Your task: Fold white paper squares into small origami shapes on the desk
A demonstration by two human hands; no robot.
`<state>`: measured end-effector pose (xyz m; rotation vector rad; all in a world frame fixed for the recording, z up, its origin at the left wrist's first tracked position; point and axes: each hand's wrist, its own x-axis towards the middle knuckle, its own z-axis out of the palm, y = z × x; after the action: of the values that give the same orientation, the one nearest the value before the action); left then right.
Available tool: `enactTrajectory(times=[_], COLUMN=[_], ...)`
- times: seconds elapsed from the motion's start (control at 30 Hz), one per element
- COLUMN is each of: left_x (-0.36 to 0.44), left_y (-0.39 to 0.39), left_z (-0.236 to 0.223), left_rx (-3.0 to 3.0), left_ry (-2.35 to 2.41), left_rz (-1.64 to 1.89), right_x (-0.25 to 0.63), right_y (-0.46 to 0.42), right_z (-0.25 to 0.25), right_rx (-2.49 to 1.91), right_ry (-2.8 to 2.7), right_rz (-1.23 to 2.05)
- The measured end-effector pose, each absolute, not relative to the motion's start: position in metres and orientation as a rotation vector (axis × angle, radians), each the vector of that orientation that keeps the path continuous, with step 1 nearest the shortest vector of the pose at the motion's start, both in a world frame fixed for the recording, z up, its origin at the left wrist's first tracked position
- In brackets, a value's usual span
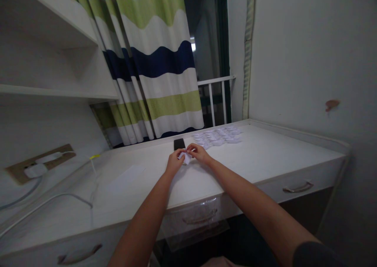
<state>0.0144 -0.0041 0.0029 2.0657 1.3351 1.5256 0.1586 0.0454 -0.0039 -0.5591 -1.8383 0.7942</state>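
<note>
Holding a small folded white paper piece (pixel 186 158) above a smooth white desktop (pixel 265 149), near a flat dark rectangular object (pixel 179 143) and rows of crinkled pointed white pieces (pixel 219 136). Pinched at its upper part between closed fingertips of bare left hand (pixel 176 160) and bare right hand (pixel 200 153). Looking thin, pale, angular below them.

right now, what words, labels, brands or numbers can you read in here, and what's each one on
No text can be read.
Held white paper: no writing visible.
Dark flat object: no legible marking.
White plug and yellow strip: too small and blurred to tell.
</note>
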Motion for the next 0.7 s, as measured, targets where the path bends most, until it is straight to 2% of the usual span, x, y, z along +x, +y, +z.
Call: enactTrajectory(times=[0.2,0.47,0.7], left_x=[0.014,0.015,0.021], left_y=[-0.004,-0.005,-0.01], left_z=[0.002,0.002,0.006], left_rx=[2.062,2.175,2.422], left_ry=[1.243,1.379,1.571], left_rz=[1.537,1.461,1.344], right_x=[0.158,0.16,0.16], right_y=[0.047,0.038,0.026], right_z=[-0.005,0.004,0.007], right_rx=[-0.605,-0.873,-0.937], right_ry=[-1.792,-1.874,-1.96], right_rz=[0.833,0.403,0.033])
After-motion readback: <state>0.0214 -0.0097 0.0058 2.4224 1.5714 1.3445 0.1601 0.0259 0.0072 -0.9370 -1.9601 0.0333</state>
